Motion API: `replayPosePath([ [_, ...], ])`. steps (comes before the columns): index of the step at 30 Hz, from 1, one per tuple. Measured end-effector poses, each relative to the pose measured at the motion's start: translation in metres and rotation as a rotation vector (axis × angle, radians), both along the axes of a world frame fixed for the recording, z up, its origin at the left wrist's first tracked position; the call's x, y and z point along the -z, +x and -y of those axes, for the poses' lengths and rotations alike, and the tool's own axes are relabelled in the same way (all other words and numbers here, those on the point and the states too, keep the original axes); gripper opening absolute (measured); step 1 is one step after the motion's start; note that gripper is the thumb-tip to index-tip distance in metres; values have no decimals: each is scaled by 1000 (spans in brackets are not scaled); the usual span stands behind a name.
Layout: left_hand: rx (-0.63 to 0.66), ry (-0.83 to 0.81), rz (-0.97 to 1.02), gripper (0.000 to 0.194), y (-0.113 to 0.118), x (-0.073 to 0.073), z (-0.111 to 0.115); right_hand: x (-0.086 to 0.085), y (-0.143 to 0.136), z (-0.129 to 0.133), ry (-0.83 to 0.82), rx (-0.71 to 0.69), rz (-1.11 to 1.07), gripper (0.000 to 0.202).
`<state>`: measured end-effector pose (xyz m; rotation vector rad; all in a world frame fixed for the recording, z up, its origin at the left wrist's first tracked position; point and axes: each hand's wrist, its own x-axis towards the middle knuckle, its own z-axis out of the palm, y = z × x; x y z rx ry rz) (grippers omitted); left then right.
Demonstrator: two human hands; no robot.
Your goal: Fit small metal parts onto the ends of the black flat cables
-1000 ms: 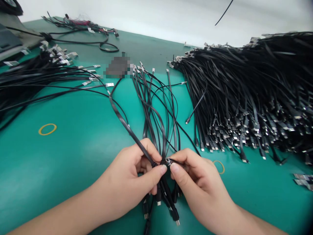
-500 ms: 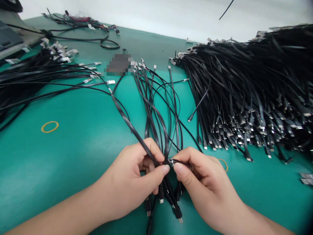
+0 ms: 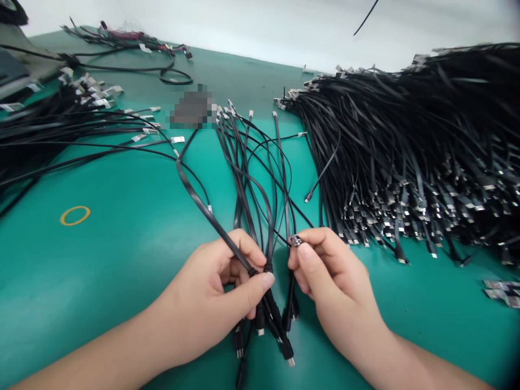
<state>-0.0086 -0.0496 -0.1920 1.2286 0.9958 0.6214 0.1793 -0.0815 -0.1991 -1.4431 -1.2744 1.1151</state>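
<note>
Near the bottom centre, my left hand (image 3: 231, 287) pinches several black cables (image 3: 211, 216) between thumb and index finger, close to their joints. Plugs with metal tips (image 3: 287, 352) hang below that grip. To the right, my right hand (image 3: 333, 276) is closed, its thumb and index finger holding a small shiny metallic piece (image 3: 296, 241) whose exact kind is hard to make out. Its other fingers are curled beside a cable that runs down past them. A loose bunch of black cables (image 3: 246, 162) spreads away from the hands up the green table (image 3: 134, 260).
A large heap of black cables (image 3: 406, 135) covers the right side. Another pile (image 3: 40, 124) lies at the left. A yellow ring (image 3: 75, 215) rests on the mat. Wires with red strands (image 3: 125, 36) lie at the back left, and silvery connectors (image 3: 501, 292) at the right edge.
My right hand has moved up and away from the cables at my left fingertips, with the metallic piece between its fingers. My left hand keeps its hold; the whole view has shifted slightly.
</note>
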Motion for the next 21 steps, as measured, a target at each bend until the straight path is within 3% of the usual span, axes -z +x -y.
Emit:
replayPosePath([
  [5,-88,-32,190,22,2,1,-4,-3,0,7,181,60,-77,15],
  [9,-46,62,226,8,2,0,-6,-2,-1,10,262,8,-101,15],
  [17,53,68,148,52,0,4,-1,-1,-6,5,81,-171,-50,12],
  [21,85,72,98,53,0,5,0,-3,-6,4,41,-158,-1,14],
])
